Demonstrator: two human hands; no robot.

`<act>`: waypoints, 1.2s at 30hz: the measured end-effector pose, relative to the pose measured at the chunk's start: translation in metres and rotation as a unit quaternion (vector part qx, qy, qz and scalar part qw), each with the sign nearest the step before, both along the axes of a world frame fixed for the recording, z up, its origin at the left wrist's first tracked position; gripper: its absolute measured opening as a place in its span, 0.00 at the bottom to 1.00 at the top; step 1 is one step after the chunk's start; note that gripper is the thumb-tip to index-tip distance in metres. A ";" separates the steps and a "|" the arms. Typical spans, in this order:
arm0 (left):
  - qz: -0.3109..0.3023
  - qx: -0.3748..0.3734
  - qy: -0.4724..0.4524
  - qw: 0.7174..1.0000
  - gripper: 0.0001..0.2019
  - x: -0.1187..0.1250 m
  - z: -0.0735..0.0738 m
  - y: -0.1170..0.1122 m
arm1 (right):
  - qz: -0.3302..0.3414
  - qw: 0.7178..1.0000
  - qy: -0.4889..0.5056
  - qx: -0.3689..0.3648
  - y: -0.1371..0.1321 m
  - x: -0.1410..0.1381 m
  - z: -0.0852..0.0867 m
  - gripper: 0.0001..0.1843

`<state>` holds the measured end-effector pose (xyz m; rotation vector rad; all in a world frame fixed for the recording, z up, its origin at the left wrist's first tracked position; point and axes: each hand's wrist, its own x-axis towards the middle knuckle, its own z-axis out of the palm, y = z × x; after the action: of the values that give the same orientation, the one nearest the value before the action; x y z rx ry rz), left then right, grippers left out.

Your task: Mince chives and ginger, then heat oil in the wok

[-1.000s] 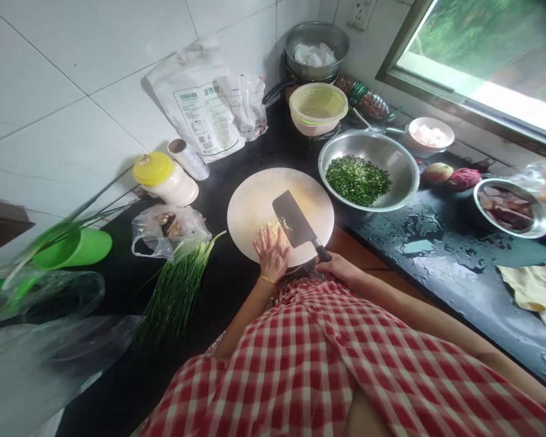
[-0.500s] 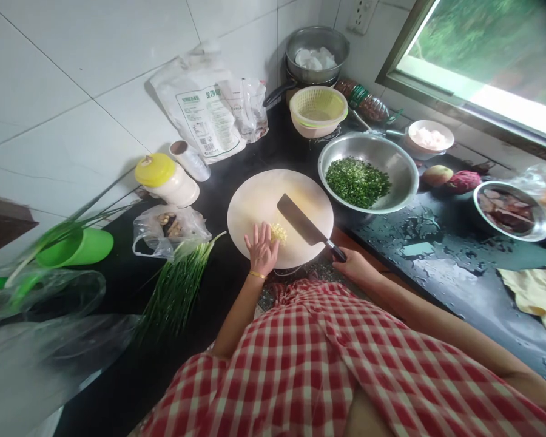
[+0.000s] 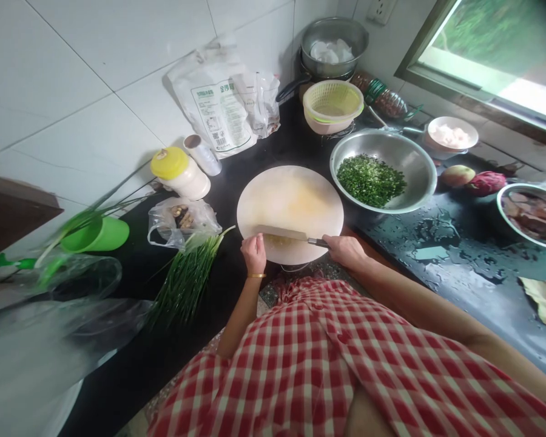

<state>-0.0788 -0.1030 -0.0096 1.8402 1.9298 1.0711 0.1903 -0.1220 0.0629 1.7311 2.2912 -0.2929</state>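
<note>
A round pale cutting board (image 3: 295,194) lies on the dark counter. A cleaver (image 3: 282,233) stands edge-down across the board's near part, its blade seen from above as a thin strip. My right hand (image 3: 346,250) is closed round the cleaver's handle. My left hand (image 3: 253,252), a gold bangle on its wrist, has curled fingers resting on the blade's far end. A little yellow minced food (image 3: 279,241) shows right under the blade, mostly hidden.
A steel bowl (image 3: 414,164) of chopped greens stands right of the board. Long green chives (image 3: 186,279), a plastic bag (image 3: 182,221) and a yellow-lidded jar (image 3: 179,173) lie left. Behind are a yellow colander (image 3: 333,106), a pot (image 3: 334,42) and a paper sack (image 3: 218,109). The right counter (image 3: 459,261) is wet.
The cleaver turned from lying tilted beside the yellow mince to standing edge-down across it. My left hand went from flat and open to curled on the blade's end. The view shifted slightly.
</note>
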 end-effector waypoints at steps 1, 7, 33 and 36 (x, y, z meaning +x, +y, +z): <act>0.002 -0.002 -0.011 1.000 0.22 0.000 -0.001 -0.004 | 0.009 1.000 0.002 0.007 0.002 0.005 0.003 0.12; 0.062 -0.003 -0.058 0.996 0.23 0.001 -0.005 -0.017 | 0.017 0.999 -0.018 0.041 0.036 0.013 0.009 0.12; -0.050 -0.030 -0.263 0.963 0.13 -0.009 0.001 0.096 | -0.122 0.928 0.292 -0.197 -0.046 -0.066 -0.009 0.12; -0.060 -0.034 -0.298 0.952 0.14 0.004 0.014 0.103 | -0.120 0.954 0.234 -0.146 -0.049 -0.053 -0.006 0.13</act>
<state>-0.0744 -0.0004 0.0046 1.3589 1.4596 1.3096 0.1377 -0.1714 0.0572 1.9317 2.1655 -1.1386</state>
